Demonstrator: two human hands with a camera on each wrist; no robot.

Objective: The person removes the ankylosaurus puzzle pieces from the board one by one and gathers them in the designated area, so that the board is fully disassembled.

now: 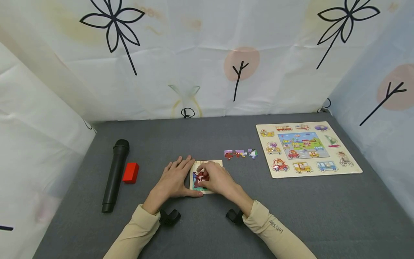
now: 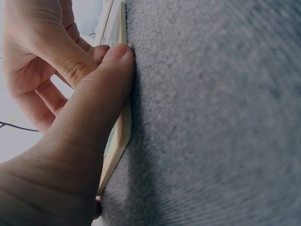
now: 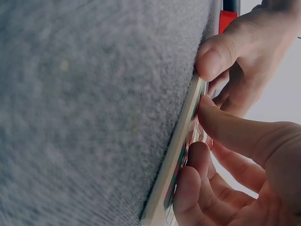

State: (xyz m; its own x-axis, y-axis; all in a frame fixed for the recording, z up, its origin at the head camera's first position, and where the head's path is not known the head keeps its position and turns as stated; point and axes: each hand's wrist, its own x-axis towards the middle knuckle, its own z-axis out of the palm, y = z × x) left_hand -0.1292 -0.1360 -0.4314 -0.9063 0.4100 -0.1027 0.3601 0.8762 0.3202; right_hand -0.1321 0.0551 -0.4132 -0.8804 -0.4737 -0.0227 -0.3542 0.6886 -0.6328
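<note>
A small wooden jigsaw board (image 1: 217,163) with a pale frame and a partly visible brown-and-green picture lies between the two hands. My left hand (image 1: 175,178) rests along its left side with the fingers extended, its thumb (image 2: 110,77) against the near edge. Over the picture, my right hand (image 1: 218,178) has thumb and fingers bent around a jigsaw piece (image 3: 200,134) at the board's surface; the fingers hide most of that piece. Just right of the board, loose jigsaw pieces (image 1: 240,153) lie in a short row, purple, brown and white-green.
A larger wooden puzzle board (image 1: 271,169) with vehicle pictures lies at the right. To the left are a black microphone (image 1: 115,176) and a red block (image 1: 130,173). The grey tabletop (image 1: 194,230) meets printed white cloth walls at the back and sides.
</note>
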